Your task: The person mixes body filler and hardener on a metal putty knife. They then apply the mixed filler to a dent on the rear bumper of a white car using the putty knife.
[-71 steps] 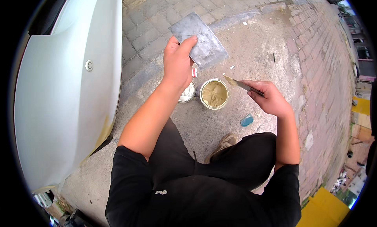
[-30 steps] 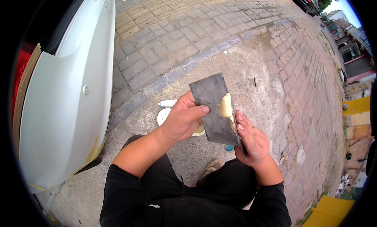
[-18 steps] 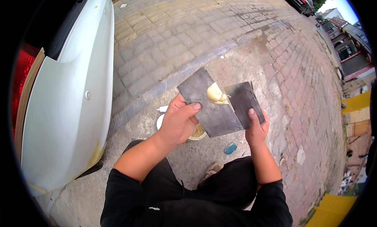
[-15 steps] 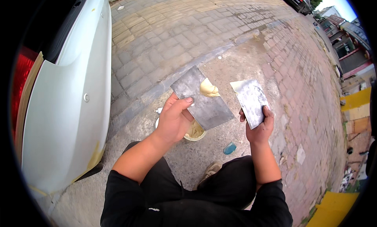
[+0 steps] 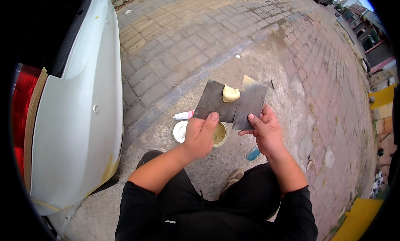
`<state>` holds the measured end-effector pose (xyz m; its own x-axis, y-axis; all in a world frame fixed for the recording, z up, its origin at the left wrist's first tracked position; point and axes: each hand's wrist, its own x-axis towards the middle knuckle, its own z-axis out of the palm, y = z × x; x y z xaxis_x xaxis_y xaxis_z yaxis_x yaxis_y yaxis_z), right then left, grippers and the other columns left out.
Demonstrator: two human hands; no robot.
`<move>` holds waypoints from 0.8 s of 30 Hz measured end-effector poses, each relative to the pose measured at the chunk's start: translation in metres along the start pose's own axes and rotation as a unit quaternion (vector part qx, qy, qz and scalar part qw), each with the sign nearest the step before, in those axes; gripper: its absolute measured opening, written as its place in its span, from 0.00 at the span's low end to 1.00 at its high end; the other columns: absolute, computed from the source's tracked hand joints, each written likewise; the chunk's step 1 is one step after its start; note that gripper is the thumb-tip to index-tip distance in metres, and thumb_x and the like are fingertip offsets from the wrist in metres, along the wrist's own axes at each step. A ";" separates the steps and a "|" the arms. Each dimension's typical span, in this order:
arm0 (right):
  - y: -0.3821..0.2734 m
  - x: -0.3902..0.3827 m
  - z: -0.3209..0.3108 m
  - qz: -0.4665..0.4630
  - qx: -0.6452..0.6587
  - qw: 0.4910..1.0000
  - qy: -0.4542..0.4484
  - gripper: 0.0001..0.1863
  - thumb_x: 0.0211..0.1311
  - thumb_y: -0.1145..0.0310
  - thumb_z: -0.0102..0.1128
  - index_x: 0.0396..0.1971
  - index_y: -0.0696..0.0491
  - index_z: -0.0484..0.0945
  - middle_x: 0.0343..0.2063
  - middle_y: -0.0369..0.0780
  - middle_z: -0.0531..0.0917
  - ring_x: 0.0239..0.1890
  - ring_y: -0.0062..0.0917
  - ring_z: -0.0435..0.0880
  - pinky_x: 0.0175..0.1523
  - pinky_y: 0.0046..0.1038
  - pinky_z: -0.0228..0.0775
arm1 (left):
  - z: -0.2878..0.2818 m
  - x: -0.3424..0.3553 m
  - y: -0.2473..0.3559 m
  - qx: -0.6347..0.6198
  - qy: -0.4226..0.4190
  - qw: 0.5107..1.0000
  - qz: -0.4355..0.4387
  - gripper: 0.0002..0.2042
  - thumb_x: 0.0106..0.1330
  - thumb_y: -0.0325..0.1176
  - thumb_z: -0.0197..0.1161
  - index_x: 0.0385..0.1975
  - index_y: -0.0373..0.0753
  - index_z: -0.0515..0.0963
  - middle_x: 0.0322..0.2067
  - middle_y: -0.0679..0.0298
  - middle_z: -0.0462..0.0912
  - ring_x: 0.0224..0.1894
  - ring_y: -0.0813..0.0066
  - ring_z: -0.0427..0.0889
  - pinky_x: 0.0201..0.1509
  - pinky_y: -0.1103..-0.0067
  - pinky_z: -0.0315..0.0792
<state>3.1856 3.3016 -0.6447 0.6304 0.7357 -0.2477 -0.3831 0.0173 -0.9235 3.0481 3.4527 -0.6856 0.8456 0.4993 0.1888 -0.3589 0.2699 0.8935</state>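
My left hand is closed around the lower edge of a thin grey metal mixing plate, thumb on top. A lump of cream-coloured body filler sits near its upper right edge. In my right hand, gripped between thumb and fingers, is a second flat metal plate, a filler spreader, with a cream smear at its top corner. The spreader's left edge meets or overlaps the mixing plate beside the filler. Partly hidden below the plates is an open tub of filler on the ground.
Beside the tub lie a round white lid, a white and red tube and a blue translucent piece. To the left stands a white car body with a red tail light. Brick paving stretches beyond.
Both plates have come together; the right hand has moved left and turned its spreader over to a darker face. The mixing plate has rotated, and the view has shifted slightly.
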 end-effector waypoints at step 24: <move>0.038 -0.007 -0.037 -0.289 -0.175 0.938 -0.077 0.22 0.70 0.79 0.53 0.62 0.63 0.65 0.52 0.49 0.78 0.57 0.38 0.79 0.57 0.36 0.76 | 0.019 0.006 0.008 -0.354 -0.045 0.921 -0.153 0.18 0.73 0.29 0.51 0.60 0.30 0.69 0.57 0.54 0.78 0.60 0.62 0.77 0.65 0.63 0.70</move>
<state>3.1919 3.2719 -0.6886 0.5491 0.7619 0.3436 0.2544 0.2393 -0.9370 3.0573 3.4422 -0.6697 0.9681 0.2483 0.0336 -0.2386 0.8728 0.4258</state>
